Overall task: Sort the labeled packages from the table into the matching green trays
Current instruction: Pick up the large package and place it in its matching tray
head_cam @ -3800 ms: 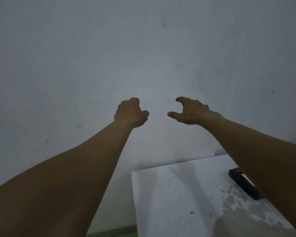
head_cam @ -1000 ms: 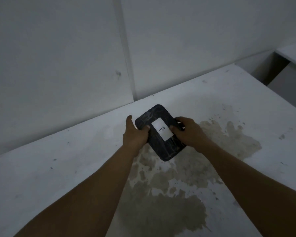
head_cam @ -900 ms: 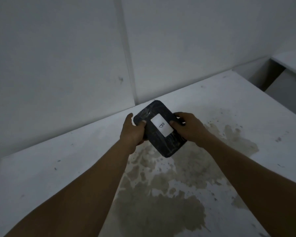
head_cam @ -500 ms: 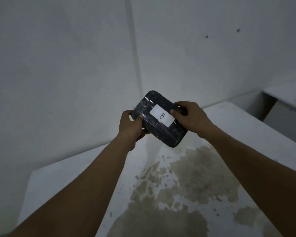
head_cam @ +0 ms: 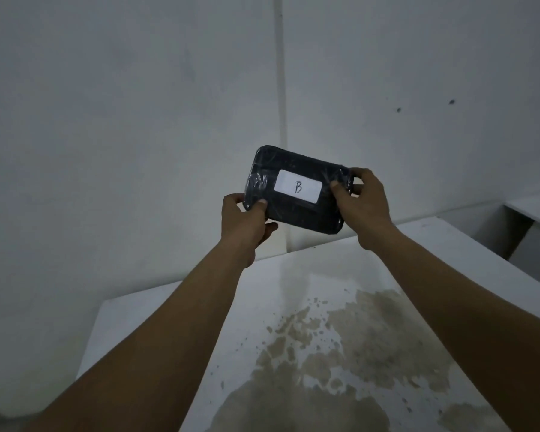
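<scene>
A black package (head_cam: 296,210) wrapped in clear film is held up in the air in front of the white wall, well above the table. Its white label (head_cam: 298,186) faces me and reads "B". My left hand (head_cam: 245,224) grips its lower left corner, thumb on the front. My right hand (head_cam: 363,204) grips its right end, thumb on the front beside the label. No green tray is in view.
A white table (head_cam: 175,310) with a large brown stain (head_cam: 349,353) lies below my arms, pushed against the white wall (head_cam: 138,120). A second white surface (head_cam: 533,210) stands at the far right, with a gap between it and the table.
Both hands took the package off the table and raised it in front of the wall. It has turned from slanted to nearly level, label toward me.
</scene>
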